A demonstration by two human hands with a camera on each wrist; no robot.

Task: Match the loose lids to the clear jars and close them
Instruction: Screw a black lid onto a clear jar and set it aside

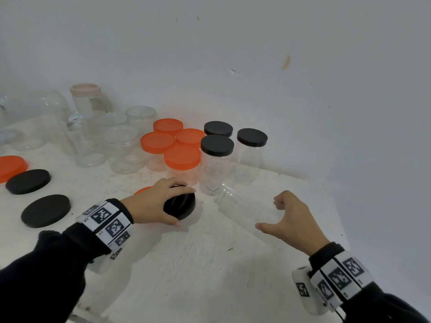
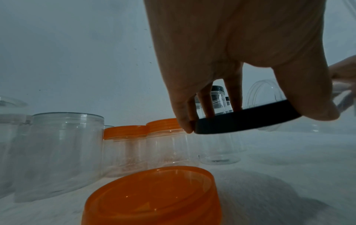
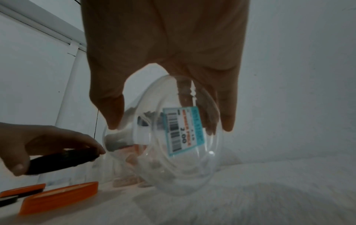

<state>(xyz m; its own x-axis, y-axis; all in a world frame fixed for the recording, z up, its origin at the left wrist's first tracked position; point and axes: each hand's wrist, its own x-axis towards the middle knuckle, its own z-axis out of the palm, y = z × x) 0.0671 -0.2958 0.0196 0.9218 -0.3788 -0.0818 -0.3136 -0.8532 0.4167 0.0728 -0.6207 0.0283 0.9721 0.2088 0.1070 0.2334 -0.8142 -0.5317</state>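
Observation:
My left hand (image 1: 161, 201) grips a black lid (image 1: 179, 205) by its rim, a little above the white table; the left wrist view shows fingers and thumb round that black lid (image 2: 248, 120). My right hand (image 1: 289, 217) holds a clear jar (image 1: 245, 207) tilted, its open mouth pointing toward the lid. In the right wrist view the jar (image 3: 173, 144) shows its base with a price sticker (image 3: 181, 130), and the left hand (image 3: 48, 143) with the black lid (image 3: 61, 159) sits just left of it. Lid and jar are close but apart.
Closed jars with orange lids (image 1: 182, 157) and black lids (image 1: 217, 145) stand at the back centre. Open clear jars (image 1: 123, 148) crowd the back left. Loose black lids (image 1: 45, 210) and an orange lid (image 1: 11, 166) lie at left; another orange lid (image 2: 152, 196) lies under my left hand.

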